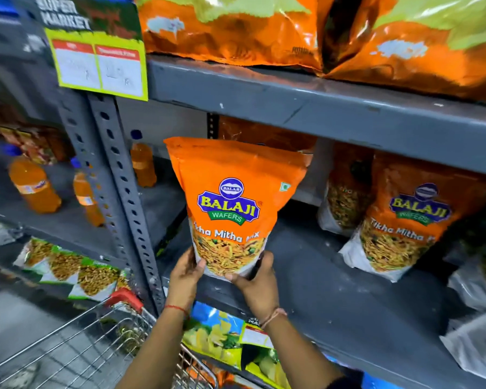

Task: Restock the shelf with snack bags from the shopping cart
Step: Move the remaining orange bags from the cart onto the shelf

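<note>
Hands hold snack bag | shelf | cart: contents unclear

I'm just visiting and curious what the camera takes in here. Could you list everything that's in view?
Held snack bag: one, orange, upright at the front edge of the middle shelf.
Matching snack bags: at least two, orange, standing on the same shelf to the right.
Large bags: two, orange and green, on the top shelf.
Drink bottles: at least three, orange, on the left rack.
Green-and-white bags: several, on the lower left shelf.
Price sign: one, yellow-green, on the upright.
Shelf: grey metal.
Shopping cart: one, wire, red handle, bottom left.
Left hand: grips the bag's bottom left.
Right hand: grips its bottom right.
</note>
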A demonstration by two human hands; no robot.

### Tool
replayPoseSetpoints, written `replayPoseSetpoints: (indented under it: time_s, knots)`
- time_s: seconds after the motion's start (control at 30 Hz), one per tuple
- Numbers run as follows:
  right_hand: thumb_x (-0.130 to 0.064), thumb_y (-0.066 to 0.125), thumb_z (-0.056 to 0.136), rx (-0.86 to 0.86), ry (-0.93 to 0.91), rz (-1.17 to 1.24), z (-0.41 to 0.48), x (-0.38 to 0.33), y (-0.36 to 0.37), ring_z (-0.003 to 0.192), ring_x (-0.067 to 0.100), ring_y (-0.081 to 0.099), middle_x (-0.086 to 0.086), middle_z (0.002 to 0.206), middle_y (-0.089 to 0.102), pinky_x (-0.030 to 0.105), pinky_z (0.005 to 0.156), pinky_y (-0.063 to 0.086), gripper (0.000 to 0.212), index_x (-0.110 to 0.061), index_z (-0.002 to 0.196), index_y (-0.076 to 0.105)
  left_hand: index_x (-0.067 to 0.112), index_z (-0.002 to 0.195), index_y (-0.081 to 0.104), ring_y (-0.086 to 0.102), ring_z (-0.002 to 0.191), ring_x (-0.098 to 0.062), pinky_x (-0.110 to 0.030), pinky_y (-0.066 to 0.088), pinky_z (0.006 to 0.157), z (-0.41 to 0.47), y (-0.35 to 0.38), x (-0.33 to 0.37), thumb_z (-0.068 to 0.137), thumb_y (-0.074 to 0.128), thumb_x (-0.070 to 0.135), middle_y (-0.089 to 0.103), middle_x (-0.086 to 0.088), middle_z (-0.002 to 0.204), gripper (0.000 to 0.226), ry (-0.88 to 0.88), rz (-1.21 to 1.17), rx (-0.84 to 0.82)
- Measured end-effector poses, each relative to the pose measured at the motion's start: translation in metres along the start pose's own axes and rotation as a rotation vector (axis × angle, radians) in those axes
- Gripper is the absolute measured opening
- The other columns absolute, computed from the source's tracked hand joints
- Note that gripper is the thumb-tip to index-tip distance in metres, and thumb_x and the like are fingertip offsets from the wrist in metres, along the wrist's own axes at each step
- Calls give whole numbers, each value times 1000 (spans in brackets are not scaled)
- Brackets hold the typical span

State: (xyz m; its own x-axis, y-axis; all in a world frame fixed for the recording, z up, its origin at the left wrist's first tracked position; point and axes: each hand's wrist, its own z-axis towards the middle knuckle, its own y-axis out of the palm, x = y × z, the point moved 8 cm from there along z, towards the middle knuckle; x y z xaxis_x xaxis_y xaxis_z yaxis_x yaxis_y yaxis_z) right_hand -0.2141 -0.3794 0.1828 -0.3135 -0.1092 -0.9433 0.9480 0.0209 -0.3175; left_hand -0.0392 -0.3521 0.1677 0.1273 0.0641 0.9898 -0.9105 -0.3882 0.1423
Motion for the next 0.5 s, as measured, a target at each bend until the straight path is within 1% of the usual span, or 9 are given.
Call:
replayPoseSetpoints:
  time_s: [0.07,0.13,0.17,0.2,0.27,0.33,0.4,0.47,0.5]
  knots:
    - [-23,83,59,15,-4,-11,-1,-3,1,101,23,57,5,108,61,34,80,49,61,-23,99,37,-5,132,39,47,116,-24,-39,38,103,0,0,2,90,41,-8,43,-26,139,42,3,-21,-6]
    - [-24,84,60,-1,-1,-20,-2,-3,2,107,25,56,6,111,60,35,84,49,63,-17,106,41,-2,134,37,50,113,-21,-34,40,100,-3,3,6,91,42,-5,43,-23,140,44,14,-24,7]
    - [-24,84,60,-21,2,-8,-4,-1,1,112,25,54,8,118,58,38,90,49,70,-13,114,41,0,136,35,50,114,-21,-31,41,99,-8,4,7,91,43,-1,43,-20,140,45,23,-5,44]
    - [-25,84,61,-47,3,21,-8,1,0,119,25,50,10,127,54,42,97,46,80,-10,125,38,2,137,34,49,118,-22,-32,39,99,-15,0,7,92,45,4,43,-19,140,46,39,49,122]
    - [-30,81,65,-62,5,24,-20,9,-11,135,21,34,8,147,35,44,110,35,97,-11,140,24,4,134,39,46,124,-29,-37,36,101,-39,-6,16,94,45,25,47,-20,137,45,152,293,325]
    - [-35,76,70,17,13,-34,-33,23,-41,141,16,20,0,153,20,43,115,26,96,-14,143,19,0,121,50,47,115,-34,-36,34,96,-68,12,32,90,36,49,54,-26,122,59,311,531,380]
    - [-32,74,72,172,42,-42,-42,39,-90,140,15,21,-3,150,22,38,115,26,87,-13,141,25,-1,108,57,45,107,-30,-33,32,92,-86,49,39,87,32,58,56,-26,109,67,434,584,277]
    - [-18,73,74,355,64,1,-43,54,-153,135,24,34,9,144,38,28,108,33,70,-6,134,38,6,103,60,45,103,-18,-27,33,93,-91,101,37,87,39,54,57,-17,103,55,506,552,67]
    - [-11,72,74,412,57,-7,-39,61,-184,128,31,42,17,135,46,26,103,38,60,1,126,45,9,103,60,47,102,-14,-27,36,93,-88,129,32,87,46,47,58,-13,102,44,501,531,-34]
